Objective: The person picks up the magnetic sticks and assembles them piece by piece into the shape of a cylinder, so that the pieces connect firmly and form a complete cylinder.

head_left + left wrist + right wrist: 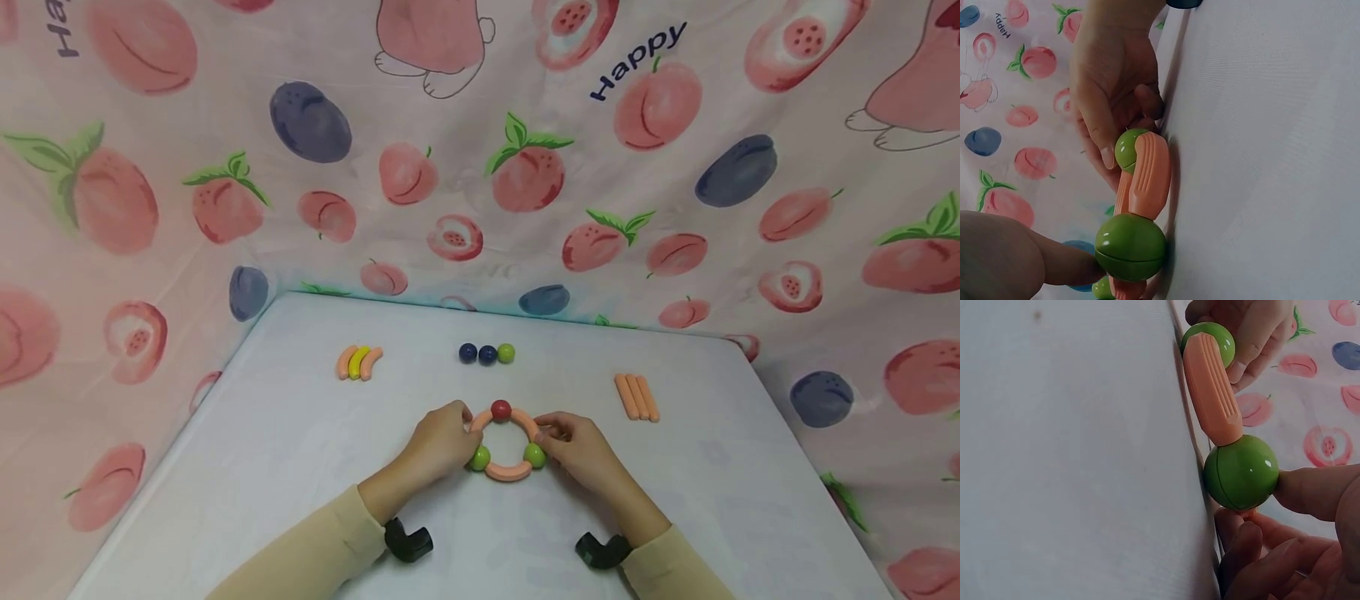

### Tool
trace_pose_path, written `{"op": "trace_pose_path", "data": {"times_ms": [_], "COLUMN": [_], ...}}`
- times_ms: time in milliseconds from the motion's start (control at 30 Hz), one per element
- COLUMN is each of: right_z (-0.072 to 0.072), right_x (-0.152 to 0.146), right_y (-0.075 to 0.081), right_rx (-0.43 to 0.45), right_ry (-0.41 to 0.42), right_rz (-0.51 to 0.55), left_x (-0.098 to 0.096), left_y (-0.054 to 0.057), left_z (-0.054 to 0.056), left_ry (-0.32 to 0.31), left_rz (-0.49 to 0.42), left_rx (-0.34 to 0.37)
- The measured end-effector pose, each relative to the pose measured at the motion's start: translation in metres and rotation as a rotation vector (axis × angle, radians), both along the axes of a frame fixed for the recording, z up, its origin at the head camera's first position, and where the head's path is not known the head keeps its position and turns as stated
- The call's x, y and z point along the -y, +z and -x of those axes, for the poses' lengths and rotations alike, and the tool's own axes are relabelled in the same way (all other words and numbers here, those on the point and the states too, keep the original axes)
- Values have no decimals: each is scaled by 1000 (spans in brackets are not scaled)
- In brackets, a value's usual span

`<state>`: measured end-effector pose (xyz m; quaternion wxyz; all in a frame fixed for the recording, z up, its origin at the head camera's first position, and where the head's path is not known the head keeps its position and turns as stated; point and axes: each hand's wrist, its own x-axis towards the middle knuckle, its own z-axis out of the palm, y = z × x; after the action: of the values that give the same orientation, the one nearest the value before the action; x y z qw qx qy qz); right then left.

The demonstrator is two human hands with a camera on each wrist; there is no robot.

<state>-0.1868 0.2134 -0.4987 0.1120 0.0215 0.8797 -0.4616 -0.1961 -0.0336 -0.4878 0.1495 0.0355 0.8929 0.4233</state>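
A ring of toy pieces lies on the white table in the head view. It joins a red ball (501, 409) at the far side, a left green ball (480, 457), a right green ball (535, 455) and orange curved rods, one a front rod (508, 472). My left hand (442, 437) pinches the ring's left curved rod beside the left green ball. On the opposite side, my right hand (581, 450) holds the right curved rod, thumb close to the right green ball. The right wrist view shows the right thumb (1310, 490) touching that ball; the fingers partly hide the rod.
Two orange curved rods flank a yellow curved rod (359, 362) at the back left. Two dark blue balls (477, 354) and a green ball (506, 353) sit at the back middle. Several straight orange rods (637, 397) lie at the right. A fruit-print curtain (465, 192) surrounds the table.
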Motion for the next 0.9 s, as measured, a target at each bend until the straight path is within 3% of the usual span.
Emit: {"op": "trace_pose_path", "data": {"times_ms": [367,900], "right_z": [0,1], "right_x": [-1,-1], "right_y": [-1,-3], "right_rx": [-2,-19], "right_ry": [2,-4], "right_rz": [4,-4], "left_x": [-6,-3], "left_y": [1,-1], "left_z": [-1,-4], "left_ry": [33,-25], "left_rz": [-3,-22], "left_rx": [16,-43]}}
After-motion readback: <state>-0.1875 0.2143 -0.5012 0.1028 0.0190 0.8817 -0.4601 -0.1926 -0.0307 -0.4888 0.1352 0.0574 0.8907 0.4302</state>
